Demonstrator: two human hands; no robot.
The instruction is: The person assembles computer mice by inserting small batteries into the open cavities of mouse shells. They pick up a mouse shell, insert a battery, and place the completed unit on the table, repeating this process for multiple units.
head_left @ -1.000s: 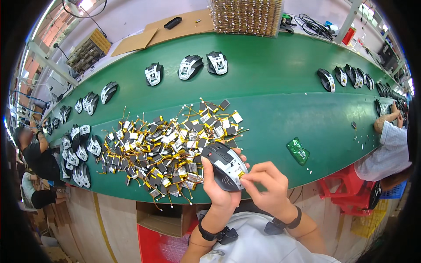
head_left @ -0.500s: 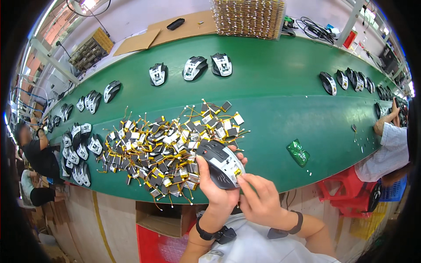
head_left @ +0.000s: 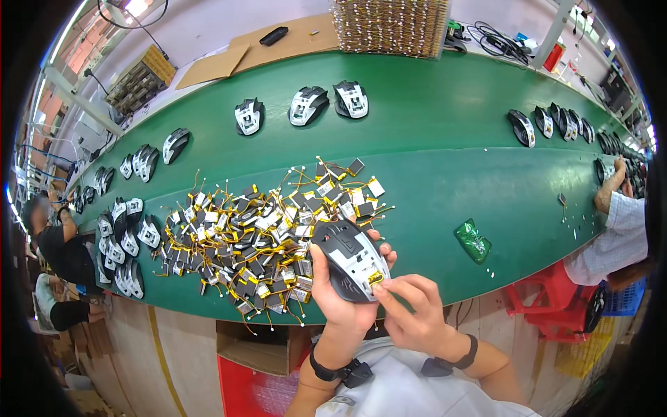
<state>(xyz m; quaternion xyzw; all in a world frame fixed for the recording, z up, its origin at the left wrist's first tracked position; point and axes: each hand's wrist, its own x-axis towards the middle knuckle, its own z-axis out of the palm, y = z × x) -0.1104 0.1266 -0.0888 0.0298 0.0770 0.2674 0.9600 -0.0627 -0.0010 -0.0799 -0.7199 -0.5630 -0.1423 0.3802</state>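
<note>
My left hand (head_left: 342,314) holds a black computer mouse (head_left: 339,248) with its grey-white underside up, fingers wrapped around its far side and thumb along the near one. A small yellow-taped battery (head_left: 376,277) shows in the opening at the mouse's lower right end. There my right hand (head_left: 420,316) is closed, thumb and forefinger tips together at the yellow tape; its fingertips partly hide the spot. Just beyond and left of the mouse spreads a heap of small flat batteries (head_left: 260,233) with yellow tape and thin wires ending in white connectors.
Several mice (head_left: 126,236) lie left of the heap, others (head_left: 249,117) along the far strip and right (head_left: 521,128). A green packet (head_left: 472,241) rests right on the green table (head_left: 424,201). Behind stands a wire-filled tray (head_left: 389,28). Co-workers sit left (head_left: 52,229) and right (head_left: 615,236).
The mouse and both hands have shifted very slightly, and more of the yellow-taped part shows in the opening. The right fingertips stay at the same end.
</note>
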